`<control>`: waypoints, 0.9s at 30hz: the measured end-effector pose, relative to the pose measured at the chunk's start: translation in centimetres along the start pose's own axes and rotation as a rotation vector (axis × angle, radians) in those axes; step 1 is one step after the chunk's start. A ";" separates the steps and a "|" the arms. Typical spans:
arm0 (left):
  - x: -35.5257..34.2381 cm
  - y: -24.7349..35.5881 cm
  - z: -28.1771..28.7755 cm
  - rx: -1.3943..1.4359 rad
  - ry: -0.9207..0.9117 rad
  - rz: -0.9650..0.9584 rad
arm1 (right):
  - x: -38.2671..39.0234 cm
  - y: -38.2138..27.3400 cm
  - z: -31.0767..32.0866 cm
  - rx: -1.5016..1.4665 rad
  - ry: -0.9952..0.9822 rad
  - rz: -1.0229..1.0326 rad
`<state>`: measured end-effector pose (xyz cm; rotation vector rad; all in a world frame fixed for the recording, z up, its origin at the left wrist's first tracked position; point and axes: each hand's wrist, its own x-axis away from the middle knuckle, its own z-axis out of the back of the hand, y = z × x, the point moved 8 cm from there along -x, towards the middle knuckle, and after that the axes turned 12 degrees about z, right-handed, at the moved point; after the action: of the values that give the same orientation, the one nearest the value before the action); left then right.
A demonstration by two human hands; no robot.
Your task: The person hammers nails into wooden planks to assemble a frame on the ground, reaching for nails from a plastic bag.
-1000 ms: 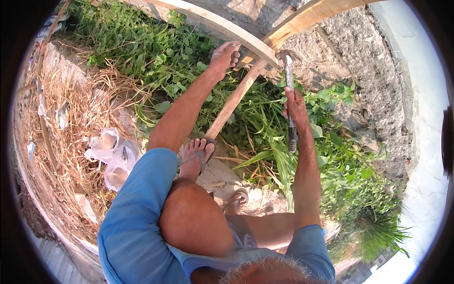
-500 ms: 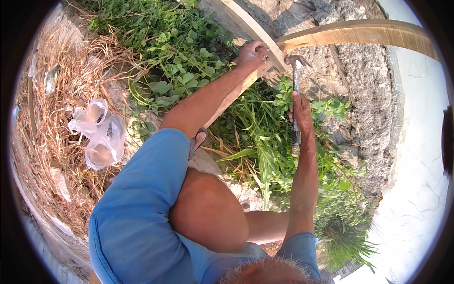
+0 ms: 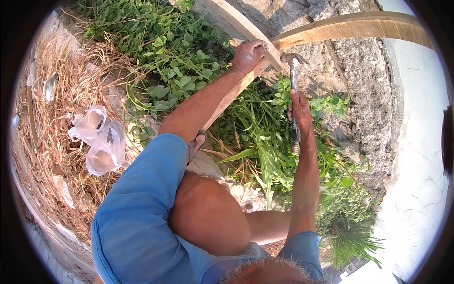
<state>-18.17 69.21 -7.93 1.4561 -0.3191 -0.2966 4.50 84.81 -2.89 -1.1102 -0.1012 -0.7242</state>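
A person's right hand (image 3: 300,110) grips a hammer (image 3: 293,90) by its handle, long axis running near vertical in the frame, head uppermost and just beside the joint where two wooden planks (image 3: 340,29) meet at upper centre; the left hand (image 3: 248,55), fingers closed over the plank edge, sits immediately left of the hammer head and nearer the joint; a slanting wooden brace (image 3: 227,102) runs below it; green weeds (image 3: 265,142) crowd beneath, clear plastic bags (image 3: 99,142) lie at left.
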 end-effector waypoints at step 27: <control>-2.0 2.3 -2.9 -0.408 -0.227 -0.260 | -1.1 -0.3 2.7 0.012 -0.005 -0.005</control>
<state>-18.86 72.86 -5.92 1.0603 -0.2335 -0.6998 4.15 87.54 -1.85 -1.1007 -0.1128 -0.7246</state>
